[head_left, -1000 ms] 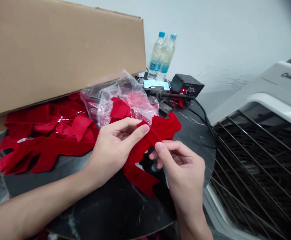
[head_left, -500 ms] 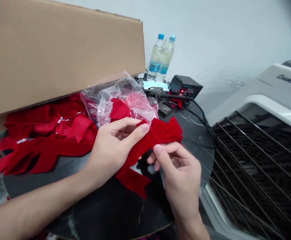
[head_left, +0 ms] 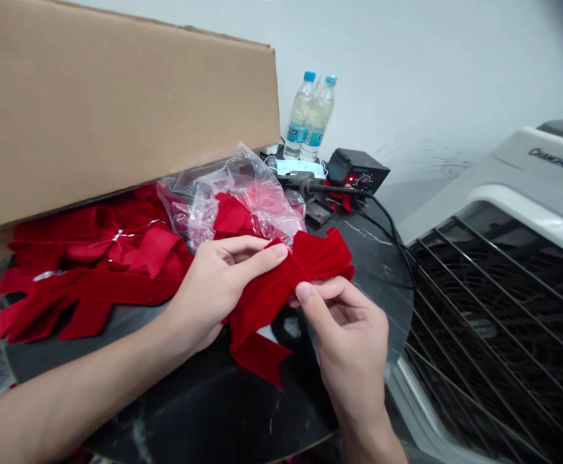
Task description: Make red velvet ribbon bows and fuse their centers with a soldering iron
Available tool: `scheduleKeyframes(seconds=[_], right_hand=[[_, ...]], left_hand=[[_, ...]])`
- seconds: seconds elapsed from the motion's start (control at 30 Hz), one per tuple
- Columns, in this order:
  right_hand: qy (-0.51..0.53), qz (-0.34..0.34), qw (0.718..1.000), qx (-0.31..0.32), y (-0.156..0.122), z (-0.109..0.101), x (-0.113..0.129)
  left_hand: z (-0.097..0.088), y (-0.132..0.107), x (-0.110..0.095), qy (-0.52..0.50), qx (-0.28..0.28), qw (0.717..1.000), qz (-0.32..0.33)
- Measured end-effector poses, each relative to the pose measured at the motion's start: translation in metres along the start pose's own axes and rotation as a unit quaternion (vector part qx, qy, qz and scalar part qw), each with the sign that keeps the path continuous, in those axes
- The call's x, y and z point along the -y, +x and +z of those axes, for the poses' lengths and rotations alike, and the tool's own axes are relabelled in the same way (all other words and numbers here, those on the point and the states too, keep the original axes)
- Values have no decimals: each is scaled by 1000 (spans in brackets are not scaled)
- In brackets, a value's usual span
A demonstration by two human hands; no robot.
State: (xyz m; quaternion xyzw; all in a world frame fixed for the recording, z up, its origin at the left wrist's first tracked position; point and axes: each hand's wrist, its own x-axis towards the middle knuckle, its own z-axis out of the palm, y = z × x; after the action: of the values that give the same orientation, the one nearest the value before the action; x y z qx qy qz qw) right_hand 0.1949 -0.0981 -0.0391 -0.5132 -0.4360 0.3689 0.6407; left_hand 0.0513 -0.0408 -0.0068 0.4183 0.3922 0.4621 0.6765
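Holding the red bow (head_left: 292, 265) two-handed, above the dark counter (head_left: 204, 412). Pinching its cross band at the upper-left end with the left hand (head_left: 214, 283), and at the lower-right end with the right hand (head_left: 352, 325); thumbs on top, grip closed at both. Keeping the band straight between the thumbs, with one loop beyond it to the right and the notched tail (head_left: 262, 357) below, between the hands. Cannot tell if touching the counter there. Just behind: clear plastic bag (head_left: 197, 214). To the left: pile of red bows (head_left: 131, 287).
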Motion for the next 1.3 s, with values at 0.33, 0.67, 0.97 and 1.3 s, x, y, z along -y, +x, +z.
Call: scheduleKeyframes(seconds=[0.33, 0.67, 0.97, 1.3], right_hand=[[-3, -20, 1000, 20, -2, 0, 2], [-3, -25, 999, 38, -4, 0, 2], [-18, -96, 994, 42, -5, -1, 1], [-8, -76, 993, 87, -2, -10, 4]], left_hand=[[-6, 3, -8, 170, -8, 980, 106], [-10, 9, -8, 29, 51, 997, -50], [-34, 24, -14, -61, 188, 963, -184], [-33, 22, -2, -64, 221, 957, -178]])
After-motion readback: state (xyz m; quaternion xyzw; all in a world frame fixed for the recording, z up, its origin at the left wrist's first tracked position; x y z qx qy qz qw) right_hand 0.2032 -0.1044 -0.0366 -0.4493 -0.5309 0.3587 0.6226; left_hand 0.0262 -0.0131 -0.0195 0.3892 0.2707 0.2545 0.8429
